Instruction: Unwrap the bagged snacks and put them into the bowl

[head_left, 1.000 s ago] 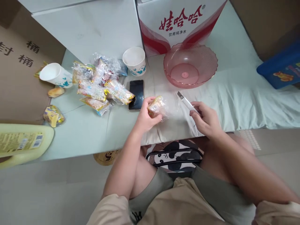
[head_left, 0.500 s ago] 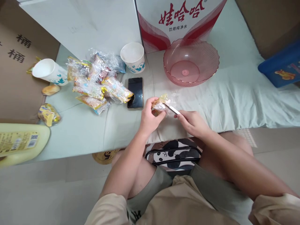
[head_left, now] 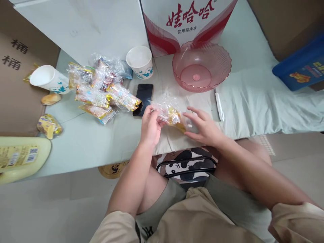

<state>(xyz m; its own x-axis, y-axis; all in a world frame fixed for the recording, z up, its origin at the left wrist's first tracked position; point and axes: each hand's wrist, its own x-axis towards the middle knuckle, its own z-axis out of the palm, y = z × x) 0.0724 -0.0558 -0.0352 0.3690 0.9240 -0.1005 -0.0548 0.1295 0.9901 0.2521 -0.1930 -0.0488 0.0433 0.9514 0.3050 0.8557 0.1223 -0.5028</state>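
My left hand (head_left: 151, 125) pinches one end of a clear and yellow plastic snack wrapper (head_left: 174, 116), held low over the cloth. At the wrapper's other end is my right hand (head_left: 202, 126), its fingers apart and curved around that side; whether they touch the plastic I cannot tell. What lies inside the wrapper is hard to make out. A white-handled knife (head_left: 219, 106) lies on the cloth to the right of my right hand. Behind the wrapper stands a pink ribbed bowl (head_left: 201, 84) with nothing in it.
Several wrapped snacks (head_left: 98, 87) lie heaped at left, beside a black phone (head_left: 144, 96). Two paper cups, one upright (head_left: 140, 64) and one tilted (head_left: 49, 79), stand near boxes. A small bun (head_left: 51, 99), a yellow packet (head_left: 49, 126) and a blue container (head_left: 298, 67) sit further out.
My right hand has let go of the knife, which now lies on the cloth at right. My left hand has shifted slightly left, and the wrapper is more spread out between both hands.
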